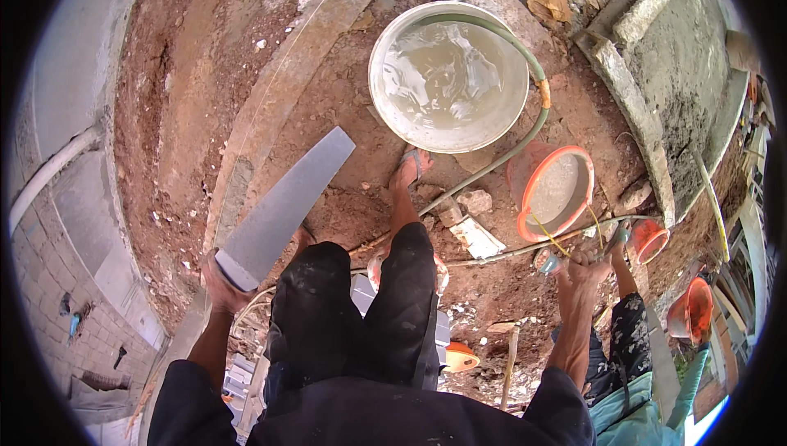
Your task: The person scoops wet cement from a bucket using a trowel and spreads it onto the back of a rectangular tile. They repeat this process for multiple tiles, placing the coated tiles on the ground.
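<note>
Slurry (pixel 559 188) could slop if right hand (pixel 587 269) yanks crooked, fingers curled round bucket's (pixel 520 171) yellow handle (pixel 549 236), left hand (pixel 222 288) clamping that grey board (pixel 287 208).

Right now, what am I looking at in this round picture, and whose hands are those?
There's no robot here, just a person with two bare hands. A camera on their head looks down, and its very wide lens makes straight edges bend. The left hand holds a long flat grey piece. The right hand grips the yellow handle of an orange-rimmed bucket with something grey inside. On the reddish dirt stands a big white tub of cloudy water, with a green hose running into it. Someone in teal is at the lower right.
</note>
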Motion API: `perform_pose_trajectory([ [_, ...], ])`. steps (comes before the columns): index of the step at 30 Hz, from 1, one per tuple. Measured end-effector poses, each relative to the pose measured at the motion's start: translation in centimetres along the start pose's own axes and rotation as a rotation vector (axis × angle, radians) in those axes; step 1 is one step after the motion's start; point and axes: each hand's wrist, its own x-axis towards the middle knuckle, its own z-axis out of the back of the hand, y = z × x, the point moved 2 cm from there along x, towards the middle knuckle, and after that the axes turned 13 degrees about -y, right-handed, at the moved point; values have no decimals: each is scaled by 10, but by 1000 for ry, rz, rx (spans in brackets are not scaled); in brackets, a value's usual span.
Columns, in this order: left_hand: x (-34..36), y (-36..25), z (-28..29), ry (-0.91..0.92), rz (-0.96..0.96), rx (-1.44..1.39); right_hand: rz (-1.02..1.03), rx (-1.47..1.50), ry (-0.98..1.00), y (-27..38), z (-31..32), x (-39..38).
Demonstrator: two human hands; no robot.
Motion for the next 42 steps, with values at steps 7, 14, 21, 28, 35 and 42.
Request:
perform_pose_trajectory([
  [7,-38,17,3,-63,-39,-61,-14,-291,143,-26,79,-116],
  [14,-59,45,-15,-171,-142,-220,41,-470,187,-80,100,-211],
  [21,-94,90,-33,-227,-121,-371,90,-645,351,-153,97,-293],
  [28,-166,138,-83,-295,-18,-461,357,-919,551,-228,83,-401],
  [35,-235,116,-139,-207,27,-527,457,-1076,814,-333,64,-542],
  [42,-259,46,-133,-347,42,-536,369,-1591,1309,-439,77,-604],
])
